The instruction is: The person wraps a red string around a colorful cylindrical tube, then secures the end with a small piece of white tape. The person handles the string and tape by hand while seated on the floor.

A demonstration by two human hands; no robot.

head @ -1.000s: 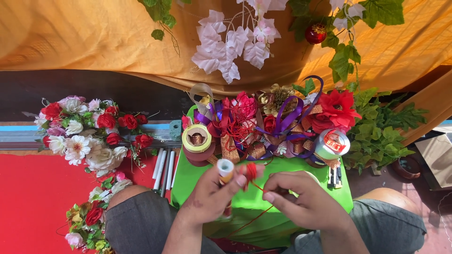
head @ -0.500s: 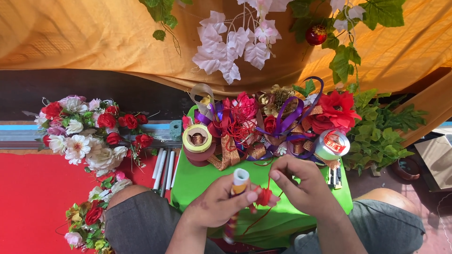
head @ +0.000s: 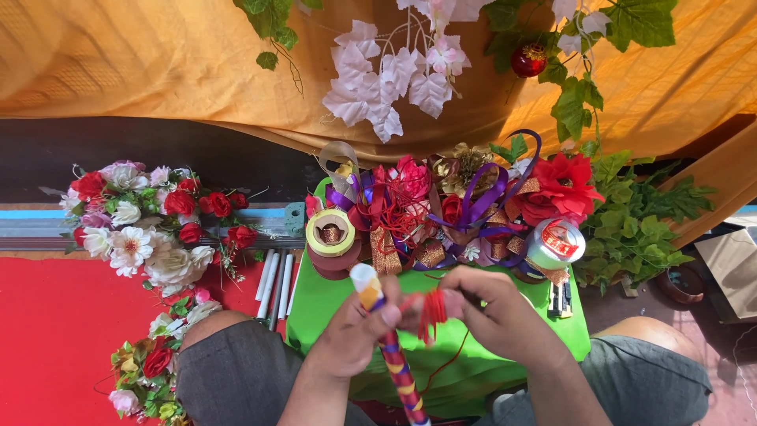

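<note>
- A green tray lay across the person's lap.
- A heap of ribbons and red fabric flowers sat at its far edge.
- A roll of yellow-green tape stood at its far left corner.
- White rods lay just left of it.
- A bouquet of red and white flowers lay farther left.
- An orange cloth hung beyond it.
</note>
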